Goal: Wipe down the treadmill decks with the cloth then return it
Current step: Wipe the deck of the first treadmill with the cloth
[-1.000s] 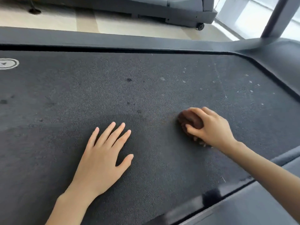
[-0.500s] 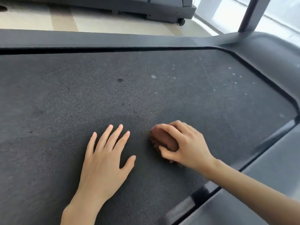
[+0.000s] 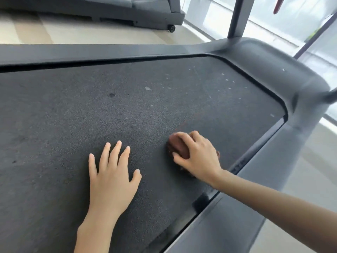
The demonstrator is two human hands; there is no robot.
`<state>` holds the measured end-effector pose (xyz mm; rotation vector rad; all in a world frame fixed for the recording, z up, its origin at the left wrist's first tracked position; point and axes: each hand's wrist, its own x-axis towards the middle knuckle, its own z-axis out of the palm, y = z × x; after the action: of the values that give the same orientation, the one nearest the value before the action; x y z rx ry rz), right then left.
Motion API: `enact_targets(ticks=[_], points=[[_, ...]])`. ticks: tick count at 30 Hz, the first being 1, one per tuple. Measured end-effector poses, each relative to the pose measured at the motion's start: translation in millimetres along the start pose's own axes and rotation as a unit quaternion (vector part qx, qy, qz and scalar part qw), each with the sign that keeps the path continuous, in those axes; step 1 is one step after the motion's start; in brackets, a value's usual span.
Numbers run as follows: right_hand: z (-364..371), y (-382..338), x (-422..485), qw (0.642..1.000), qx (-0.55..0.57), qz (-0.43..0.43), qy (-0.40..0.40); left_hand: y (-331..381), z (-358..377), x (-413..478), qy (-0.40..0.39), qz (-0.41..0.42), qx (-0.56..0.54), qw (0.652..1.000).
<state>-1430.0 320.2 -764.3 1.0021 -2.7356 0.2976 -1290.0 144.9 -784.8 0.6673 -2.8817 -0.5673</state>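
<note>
The dark textured treadmill deck (image 3: 127,110) fills most of the head view, with pale specks toward its far right. My right hand (image 3: 198,156) is closed over a bunched brown cloth (image 3: 177,147) and presses it onto the belt near the right side rail. My left hand (image 3: 113,174) lies flat on the belt, fingers spread, a short way left of the cloth and holding nothing. Most of the cloth is hidden under my right hand.
Grey side rails (image 3: 228,216) frame the belt, and the motor hood (image 3: 284,70) curves round its far right end with an upright post (image 3: 237,17). A second treadmill (image 3: 116,10) stands across the pale floor. Windows lie at the right.
My right hand dragged the cloth left across the belt toward my left hand and now sits slightly right of it again. My left hand stayed flat. The view shifted right.
</note>
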Motion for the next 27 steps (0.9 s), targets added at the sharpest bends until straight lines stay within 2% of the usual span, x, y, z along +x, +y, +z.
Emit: enact_targets(ticks=[3, 5, 6, 8, 10, 12, 13, 14, 17, 22, 24, 27], points=[[-9, -6, -20, 0.990, 0.029, -0.132, -0.028, 1, 1, 1, 0.004, 0.001, 0.000, 1.000], [-16, 18, -14, 0.974, 0.011, -0.222, -0.052, 0, 2, -1, 0.009, 0.003, 0.002, 1.000], [-20, 36, -10, 0.970, -0.012, -0.239, -0.052, 0, 2, -2, 0.013, 0.007, 0.002, 1.000], [-25, 79, 0, 0.982, -0.044, -0.180, -0.035, -1, 2, -2, 0.019, 0.015, 0.013, 1.000], [-27, 129, 12, 0.998, -0.056, -0.011, -0.008, 1, 3, -3, 0.014, 0.015, 0.033, 0.999], [-28, 167, 24, 0.978, -0.040, 0.205, -0.012, 4, 4, -3, 0.006, 0.006, 0.055, 0.998], [-28, 177, 28, 0.962, -0.031, 0.271, -0.013, 8, 5, -1, 0.002, 0.002, 0.059, 0.998], [-26, 180, 31, 0.955, -0.039, 0.293, -0.012, 12, 6, 1, -0.004, 0.000, 0.064, 0.998], [-20, 161, 24, 0.976, -0.070, 0.207, -0.004, 37, 12, 16, -0.036, 0.025, 0.110, 0.993], [-18, 132, -10, 0.999, -0.016, -0.008, 0.045, 102, 39, 55, -0.067, 0.173, 0.126, 0.975], [-17, 147, -7, 0.999, 0.026, 0.004, 0.044, 129, 53, 73, -0.069, 0.224, 0.127, 0.964], [-18, 191, 20, 0.993, 0.044, 0.101, 0.039, 161, 70, 94, -0.073, 0.245, 0.116, 0.960]])
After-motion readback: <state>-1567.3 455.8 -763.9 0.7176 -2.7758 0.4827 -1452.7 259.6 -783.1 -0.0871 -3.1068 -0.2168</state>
